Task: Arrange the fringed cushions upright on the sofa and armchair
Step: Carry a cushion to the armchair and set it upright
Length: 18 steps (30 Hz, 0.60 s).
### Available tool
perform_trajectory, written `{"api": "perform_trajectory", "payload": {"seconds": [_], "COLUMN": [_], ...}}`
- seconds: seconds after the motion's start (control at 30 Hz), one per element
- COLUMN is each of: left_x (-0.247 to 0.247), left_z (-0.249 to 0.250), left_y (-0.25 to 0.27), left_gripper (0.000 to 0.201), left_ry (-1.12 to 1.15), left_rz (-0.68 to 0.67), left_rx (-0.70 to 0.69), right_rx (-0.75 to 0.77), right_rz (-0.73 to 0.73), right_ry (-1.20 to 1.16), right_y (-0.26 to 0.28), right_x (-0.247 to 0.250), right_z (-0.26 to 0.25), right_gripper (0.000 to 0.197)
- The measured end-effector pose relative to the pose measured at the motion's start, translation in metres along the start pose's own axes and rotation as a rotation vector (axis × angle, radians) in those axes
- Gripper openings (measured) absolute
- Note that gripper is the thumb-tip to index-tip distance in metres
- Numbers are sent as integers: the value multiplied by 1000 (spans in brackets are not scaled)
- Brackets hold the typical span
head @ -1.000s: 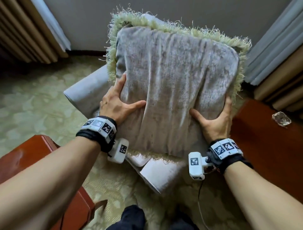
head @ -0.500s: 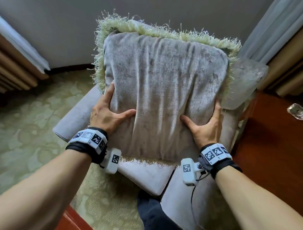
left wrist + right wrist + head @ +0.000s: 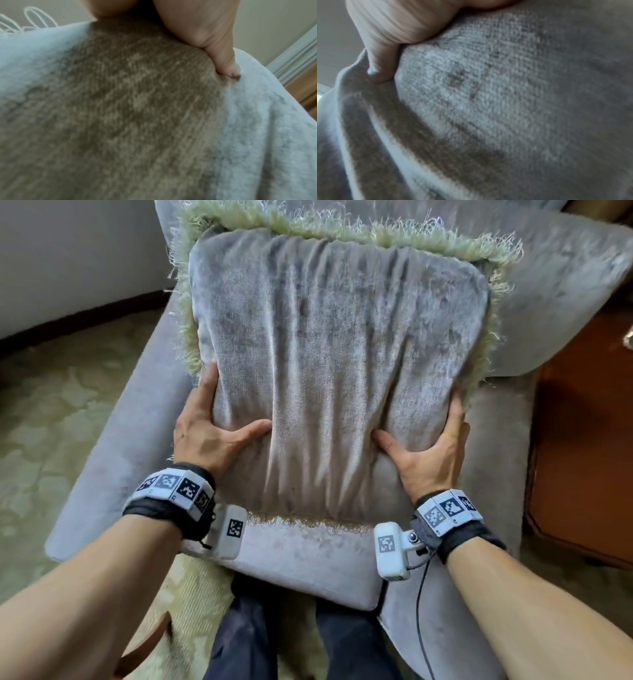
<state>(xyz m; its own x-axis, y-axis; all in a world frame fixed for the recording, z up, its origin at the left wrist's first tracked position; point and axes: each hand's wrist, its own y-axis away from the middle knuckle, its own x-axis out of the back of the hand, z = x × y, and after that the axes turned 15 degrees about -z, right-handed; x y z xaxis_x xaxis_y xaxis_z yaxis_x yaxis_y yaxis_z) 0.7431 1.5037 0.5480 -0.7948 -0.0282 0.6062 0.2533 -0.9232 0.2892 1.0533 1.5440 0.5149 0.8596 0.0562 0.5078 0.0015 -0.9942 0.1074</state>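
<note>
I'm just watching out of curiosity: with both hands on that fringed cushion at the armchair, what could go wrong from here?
1. The cushion looks soft and creased; once the left hand and right hand release their grip, it may slump forward off the armchair back.
2. Its lower fringe could fold under against the seat.

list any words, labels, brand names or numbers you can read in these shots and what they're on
None: no readable word, brand or number shows in any view.
Left wristband: black-and-white square marker patterns only, no letters.
Right wristband: the same kind of marker patterns, no letters.
Left wrist camera and right wrist camera: one square marker each, no text.
Fringed cushion and armchair: plain fabric, no tag visible.
</note>
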Motion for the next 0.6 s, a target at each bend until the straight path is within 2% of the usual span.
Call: {"api": "perform_trajectory", "payload": {"seconds": [0.13,0.27,0.6], "left_x": [-4,-9,-43], "left_z": [-39,-70,-139], "left_y": [-47,-96,-183], "left_gripper": [117,115,118], "left_ry": [29,26,61], "left_rz": [-50,-73,-62], "left_rx": [-97,-201,-396], "right_rx": [-26,29,87], "right_rz": [93,178,235], "right_ry": [33,13,-57], "right_y": [-5,-22,-67], "right_x": [-37,-73,-148], "right_z": [16,35,102], "right_gripper": [128,128,128]}}
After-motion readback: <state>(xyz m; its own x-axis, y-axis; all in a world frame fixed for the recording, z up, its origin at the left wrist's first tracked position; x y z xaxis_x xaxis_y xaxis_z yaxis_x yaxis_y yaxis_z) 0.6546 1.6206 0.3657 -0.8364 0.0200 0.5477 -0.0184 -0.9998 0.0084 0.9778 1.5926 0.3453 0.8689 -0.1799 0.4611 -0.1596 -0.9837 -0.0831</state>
